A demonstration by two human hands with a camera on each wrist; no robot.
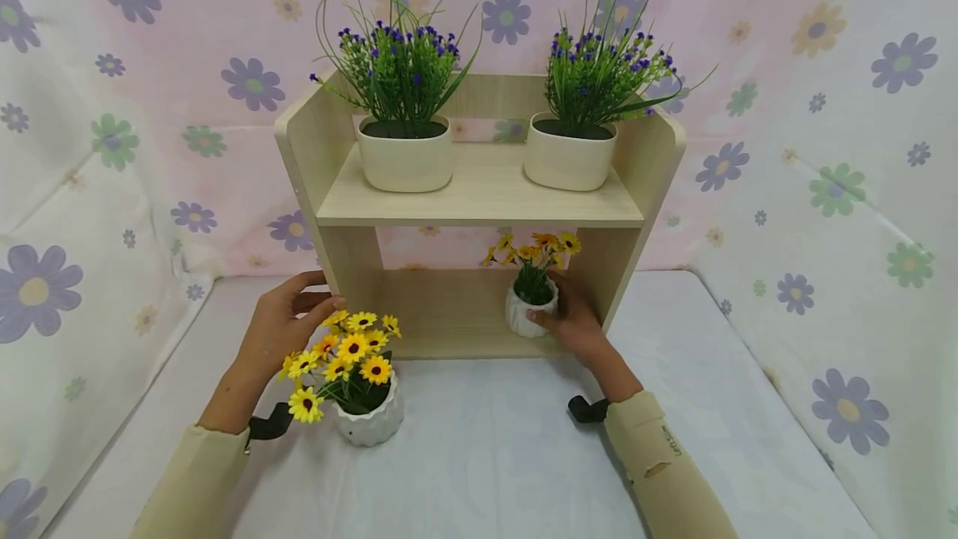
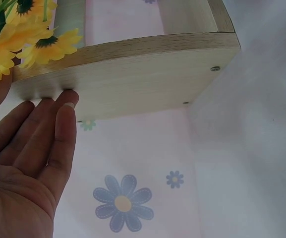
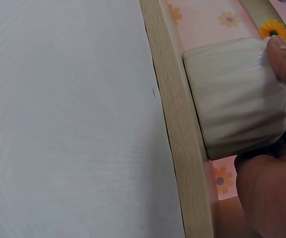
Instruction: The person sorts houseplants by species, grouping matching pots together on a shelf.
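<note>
My right hand grips a small white ribbed flowerpot with yellow artificial flowers. The pot's base meets the lower board of the wooden shelf, near its right side panel. My left hand holds the shelf's left side panel. Its fingertips touch the outer face, and the thumb lies across the front edge, partly hidden by flowers in the left wrist view. Just in front of that hand, a second white flowerpot with yellow flowers stands on the table.
Two cream oval planters, one on the left and one on the right, hold purple-flowered grass on the upper board. A white-covered table lies under the shelf. Flower-printed cloth hangs behind and at both sides.
</note>
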